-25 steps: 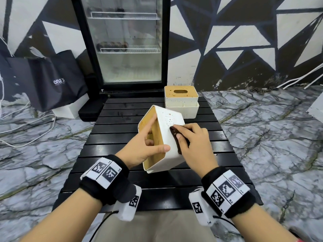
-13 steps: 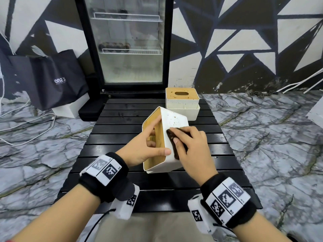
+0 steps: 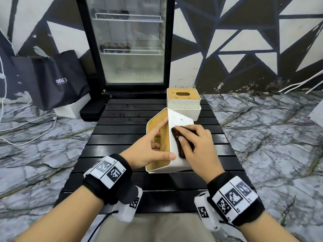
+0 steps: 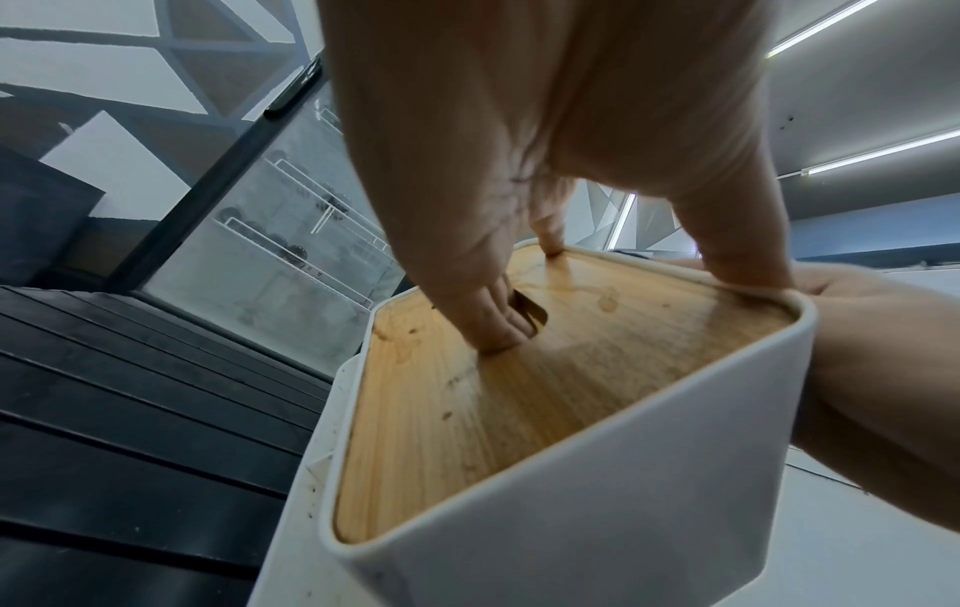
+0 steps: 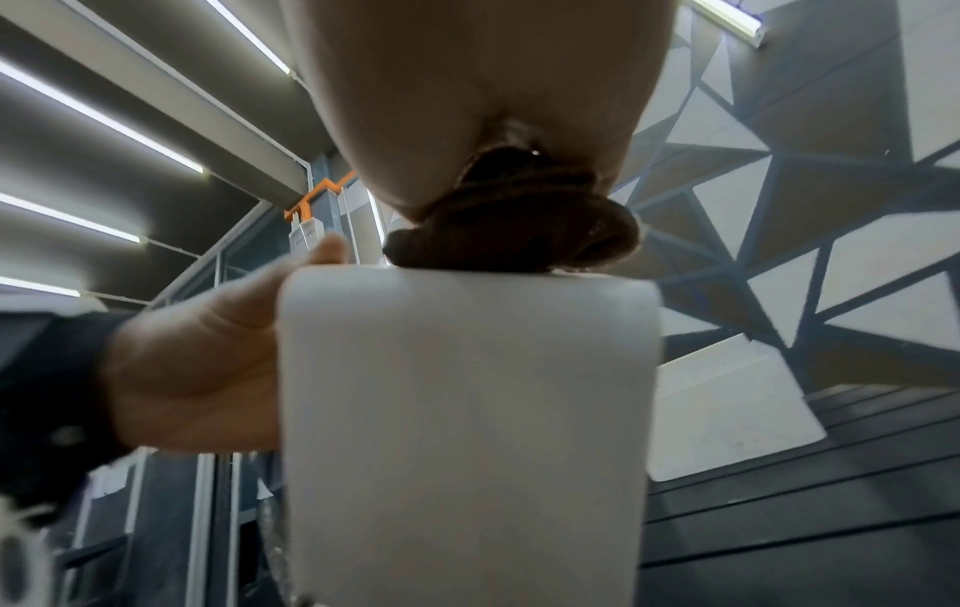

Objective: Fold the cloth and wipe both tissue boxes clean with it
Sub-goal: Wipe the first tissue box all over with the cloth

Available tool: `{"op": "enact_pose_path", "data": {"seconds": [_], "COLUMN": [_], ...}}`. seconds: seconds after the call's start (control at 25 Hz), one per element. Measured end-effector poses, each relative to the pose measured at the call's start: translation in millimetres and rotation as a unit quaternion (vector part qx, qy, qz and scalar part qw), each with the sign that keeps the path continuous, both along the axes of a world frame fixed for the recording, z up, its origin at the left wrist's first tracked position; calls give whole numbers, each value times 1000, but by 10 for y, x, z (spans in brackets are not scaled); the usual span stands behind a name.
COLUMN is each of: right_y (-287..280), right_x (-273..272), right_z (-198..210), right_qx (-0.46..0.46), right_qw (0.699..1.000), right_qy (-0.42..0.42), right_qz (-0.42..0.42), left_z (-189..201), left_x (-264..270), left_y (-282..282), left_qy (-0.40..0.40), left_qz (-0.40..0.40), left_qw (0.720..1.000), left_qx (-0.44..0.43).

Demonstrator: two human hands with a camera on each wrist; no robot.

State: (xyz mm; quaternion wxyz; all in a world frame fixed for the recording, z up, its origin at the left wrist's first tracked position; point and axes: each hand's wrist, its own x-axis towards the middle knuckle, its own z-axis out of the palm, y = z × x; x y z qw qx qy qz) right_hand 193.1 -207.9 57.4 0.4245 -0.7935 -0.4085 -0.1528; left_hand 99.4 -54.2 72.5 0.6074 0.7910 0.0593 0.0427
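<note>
Head view shows the nearer tissue box (image 3: 176,123) tipped on its side on the black slatted table (image 3: 122,130), its wooden lid turned toward the left hand (image 3: 148,151) and one white wall facing up under the right hand (image 3: 201,147). Left hand grips that box: thumb laid along the near edge of the lid, index finger stretched across the wood, and in the left wrist view another finger (image 4: 499,316) is hooked into the lid's slot. Right hand is curled round a folded dark brown cloth (image 3: 181,144) and presses it flat on the white wall; the right wrist view shows the wad (image 5: 519,230) squeezed between palm and box. Behind that box, at the table's far edge, stands the second tissue box (image 3: 183,102), upright and spotted. Left of the table, a black bag (image 3: 52,79) reads "ONE S", the rest hidden.
</note>
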Motion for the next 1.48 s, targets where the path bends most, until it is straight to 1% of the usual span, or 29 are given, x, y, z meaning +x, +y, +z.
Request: {"op": "enact_pose_path", "data": {"seconds": [0.16,0.32,0.4,0.56,0.64,0.84,1.04,1.24,1.4,1.48], "right_y": [101,17,-82,-88,-19,-83,-26,-47,-11,65], "right_x": [76,-72,-28,198,202,100,333,284,387,334], "right_z": [71,-34,-90,-65,-22,-62,71,66,153,200], "right_qx": [-4,-1,-6,-4,-1,4,-21,-25,-25,-29], "right_qw": [999,1000,1000,999,999,1000,998,999,997,997], "right_qy": [36,-6,-9,17,34,-8,46,26,64,59], "right_qz": [-34,12,16,-29,-38,-5,-40,-22,-43,-34], "left_z": [25,34,17,23,29,41,46,26,45,52], "left_x": [9,-30,-48,-55,-42,-52,-38,-54,-27,-19], "left_y": [-31,-22,-11,-36,-60,-51,-71,-51,-80,-90], "left_qy": [-2,-8,-7,1,0,-1,1,-3,-2,0], "left_qz": [-3,3,2,-6,-9,-12,-17,-19,-21,-17], "left_qw": [1000,1000,1000,1000,1000,1000,1000,1000,1000,1000], "left_qx": [-4,-14,-16,1,1,-3,8,2,12,14]}}
